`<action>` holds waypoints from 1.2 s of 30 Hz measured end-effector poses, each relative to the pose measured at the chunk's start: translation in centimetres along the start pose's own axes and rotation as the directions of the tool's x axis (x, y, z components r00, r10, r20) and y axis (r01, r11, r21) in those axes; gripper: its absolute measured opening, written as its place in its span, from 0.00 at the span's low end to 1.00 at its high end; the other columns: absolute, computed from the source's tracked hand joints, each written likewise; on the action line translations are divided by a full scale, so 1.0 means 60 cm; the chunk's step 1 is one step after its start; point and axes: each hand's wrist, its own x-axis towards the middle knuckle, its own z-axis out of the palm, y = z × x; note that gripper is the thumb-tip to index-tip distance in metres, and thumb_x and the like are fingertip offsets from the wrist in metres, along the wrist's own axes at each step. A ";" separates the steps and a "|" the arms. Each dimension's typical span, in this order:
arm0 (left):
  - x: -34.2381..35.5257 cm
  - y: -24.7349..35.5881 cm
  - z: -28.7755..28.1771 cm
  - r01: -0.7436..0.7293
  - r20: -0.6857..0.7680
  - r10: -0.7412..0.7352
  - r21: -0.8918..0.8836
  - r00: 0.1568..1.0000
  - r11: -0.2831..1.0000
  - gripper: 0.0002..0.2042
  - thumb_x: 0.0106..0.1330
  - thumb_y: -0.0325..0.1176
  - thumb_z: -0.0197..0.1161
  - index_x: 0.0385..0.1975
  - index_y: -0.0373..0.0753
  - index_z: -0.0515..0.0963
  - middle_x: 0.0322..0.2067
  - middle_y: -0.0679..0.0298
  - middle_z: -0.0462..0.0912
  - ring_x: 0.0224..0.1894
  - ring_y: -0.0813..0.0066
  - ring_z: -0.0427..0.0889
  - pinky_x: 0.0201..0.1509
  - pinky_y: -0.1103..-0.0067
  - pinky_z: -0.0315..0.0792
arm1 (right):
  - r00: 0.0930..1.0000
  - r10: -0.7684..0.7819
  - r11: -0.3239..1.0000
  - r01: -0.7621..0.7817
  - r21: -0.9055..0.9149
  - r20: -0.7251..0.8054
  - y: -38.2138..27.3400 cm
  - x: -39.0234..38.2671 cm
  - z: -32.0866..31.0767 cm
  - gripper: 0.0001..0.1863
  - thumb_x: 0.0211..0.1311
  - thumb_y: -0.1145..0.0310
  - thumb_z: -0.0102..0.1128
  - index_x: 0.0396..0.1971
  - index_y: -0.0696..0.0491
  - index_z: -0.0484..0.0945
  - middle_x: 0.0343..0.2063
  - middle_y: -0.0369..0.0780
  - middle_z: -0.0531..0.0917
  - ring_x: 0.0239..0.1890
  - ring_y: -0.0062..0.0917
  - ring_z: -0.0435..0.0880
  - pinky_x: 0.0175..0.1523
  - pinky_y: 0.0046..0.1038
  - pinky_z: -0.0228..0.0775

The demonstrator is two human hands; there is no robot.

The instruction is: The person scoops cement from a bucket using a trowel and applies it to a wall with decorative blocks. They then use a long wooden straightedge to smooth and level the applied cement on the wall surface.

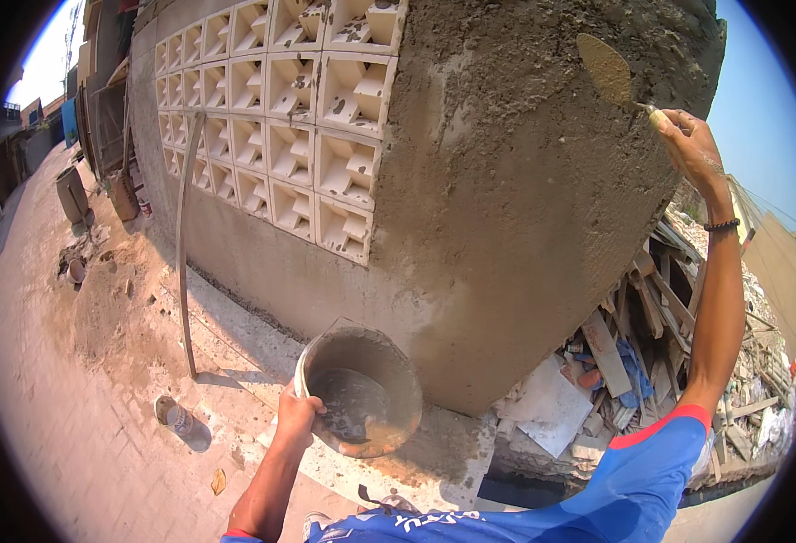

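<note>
Clasping the bucket (402, 366) by its rim, the left hand (296, 414) holds its mouth upward, probably so the wet contents (348, 396) stay in; the right hand (693, 152), wrapped round one end of the trowel (604, 71), holds it beyond that grip, before the wall (506, 226), likely extending reach.

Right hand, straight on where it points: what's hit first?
Likely the rough grey wall, met by the trowel in the right hand; whether they already touch is unclear.
</note>
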 end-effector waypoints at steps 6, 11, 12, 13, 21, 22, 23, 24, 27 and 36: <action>-0.028 -0.023 -0.013 0.008 0.070 -0.017 0.122 0.997 0.992 0.29 0.44 0.12 0.50 0.53 0.32 0.71 0.31 0.63 0.77 0.25 0.79 0.72 0.25 0.83 0.67 | 0.712 0.141 0.990 -0.122 -0.076 0.688 -0.099 -0.301 0.175 0.26 0.44 0.69 0.63 0.48 0.61 0.78 0.34 0.39 0.78 0.26 0.22 0.77 0.31 0.25 0.71; -0.072 -0.026 -0.041 -0.159 0.180 0.128 0.175 0.975 0.972 0.31 0.42 0.13 0.52 0.55 0.32 0.71 0.38 0.63 0.79 0.34 0.77 0.75 0.37 0.82 0.70 | 0.519 -0.385 0.813 0.582 0.014 0.763 -0.226 -0.520 0.262 0.22 0.48 0.73 0.60 0.48 0.55 0.76 0.30 0.48 0.80 0.39 0.38 0.81 0.44 0.36 0.73; -0.082 -0.017 -0.036 -0.169 0.194 0.131 0.193 0.972 0.967 0.31 0.42 0.13 0.52 0.55 0.32 0.71 0.37 0.63 0.78 0.34 0.77 0.74 0.36 0.82 0.70 | 0.484 -0.346 0.775 0.630 -0.046 0.804 -0.235 -0.552 0.281 0.21 0.50 0.73 0.59 0.48 0.55 0.76 0.29 0.48 0.80 0.38 0.39 0.81 0.44 0.36 0.73; -0.097 0.000 -0.023 -0.179 0.213 0.135 0.205 0.968 0.962 0.31 0.42 0.13 0.52 0.55 0.32 0.71 0.36 0.64 0.78 0.33 0.78 0.74 0.36 0.82 0.70 | 0.450 -0.298 0.727 0.678 -0.105 0.842 -0.241 -0.579 0.295 0.20 0.52 0.73 0.58 0.48 0.54 0.75 0.28 0.48 0.80 0.38 0.40 0.82 0.43 0.36 0.74; -0.165 0.020 -0.023 -0.155 0.255 0.093 0.232 0.962 0.960 0.31 0.43 0.13 0.52 0.55 0.31 0.71 0.34 0.63 0.77 0.31 0.78 0.73 0.35 0.83 0.69 | 0.453 -0.305 0.934 0.312 0.172 0.838 -0.207 -0.746 0.339 0.28 0.48 0.65 0.57 0.54 0.54 0.74 0.32 0.49 0.83 0.37 0.44 0.82 0.46 0.40 0.74; -0.165 0.015 -0.023 -0.135 0.258 0.077 0.218 0.963 0.966 0.31 0.43 0.13 0.53 0.55 0.31 0.71 0.34 0.63 0.77 0.31 0.78 0.73 0.35 0.83 0.70 | 0.480 -0.297 0.951 0.231 0.208 0.826 -0.203 -0.771 0.343 0.28 0.48 0.65 0.57 0.53 0.54 0.75 0.34 0.50 0.83 0.38 0.44 0.82 0.47 0.40 0.74; -0.165 0.015 -0.024 -0.121 0.260 0.064 0.208 0.963 0.971 0.31 0.43 0.13 0.53 0.55 0.31 0.71 0.34 0.63 0.77 0.31 0.78 0.73 0.35 0.83 0.70 | 0.509 -0.289 0.957 0.149 0.248 0.811 -0.207 -0.789 0.350 0.27 0.48 0.65 0.57 0.53 0.54 0.76 0.36 0.50 0.83 0.39 0.44 0.82 0.48 0.39 0.74; -0.170 0.022 -0.024 -0.099 0.255 0.036 0.237 0.966 0.966 0.31 0.43 0.13 0.52 0.55 0.31 0.71 0.35 0.63 0.77 0.32 0.78 0.73 0.35 0.83 0.70 | 0.533 -0.283 0.954 0.071 0.291 0.797 -0.220 -0.791 0.353 0.26 0.48 0.65 0.57 0.52 0.54 0.77 0.37 0.51 0.83 0.40 0.44 0.83 0.49 0.38 0.74; -0.184 0.037 -0.026 -0.060 0.234 -0.001 0.253 0.972 0.966 0.31 0.44 0.13 0.52 0.55 0.31 0.71 0.36 0.62 0.77 0.34 0.77 0.74 0.37 0.82 0.71 | 0.540 -0.221 0.957 -0.043 0.288 0.812 -0.232 -0.771 0.330 0.24 0.49 0.65 0.58 0.49 0.53 0.79 0.39 0.50 0.84 0.41 0.44 0.82 0.49 0.38 0.74; -0.144 0.032 0.019 -0.089 0.166 0.084 0.024 0.982 0.996 0.34 0.41 0.12 0.51 0.56 0.31 0.70 0.44 0.58 0.79 0.43 0.69 0.77 0.45 0.79 0.73 | 0.579 -0.345 0.938 0.189 0.291 0.739 -0.158 -0.572 0.234 0.24 0.49 0.62 0.60 0.49 0.53 0.78 0.41 0.47 0.83 0.42 0.43 0.82 0.49 0.36 0.73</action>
